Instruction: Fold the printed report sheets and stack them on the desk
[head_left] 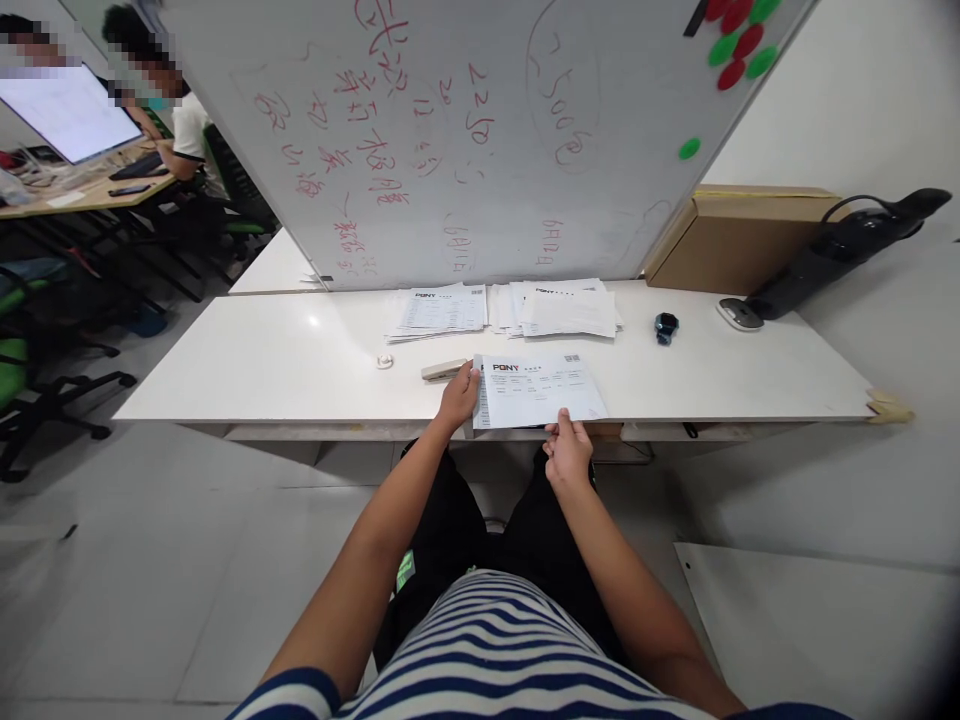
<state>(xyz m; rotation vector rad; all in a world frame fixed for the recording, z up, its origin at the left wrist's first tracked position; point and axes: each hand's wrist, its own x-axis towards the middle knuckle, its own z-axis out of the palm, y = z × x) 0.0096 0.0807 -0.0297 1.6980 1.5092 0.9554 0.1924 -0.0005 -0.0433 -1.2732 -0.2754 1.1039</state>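
Observation:
Printed paper sheets (536,392) headed "PONY" are held between my two hands, over the front edge of the white desk. My left hand (459,395) pinches their left edge, where a second sheet peeks out from under the top one. At the lower edge, my right hand (568,450) grips them with the thumb on top. A light-coloured stapler (444,370) lies just beyond my left hand. Behind the sheets lie two piles, the left paper pile (442,310) and the right paper pile (568,312).
A whiteboard (465,150) with red writing stands along the back of the desk (285,360). Rightward are a watch (665,328), a mouse (741,314), a black bottle (840,250) and a cardboard box (735,240). A small white roll (385,361) lies left. Other people sit at far left.

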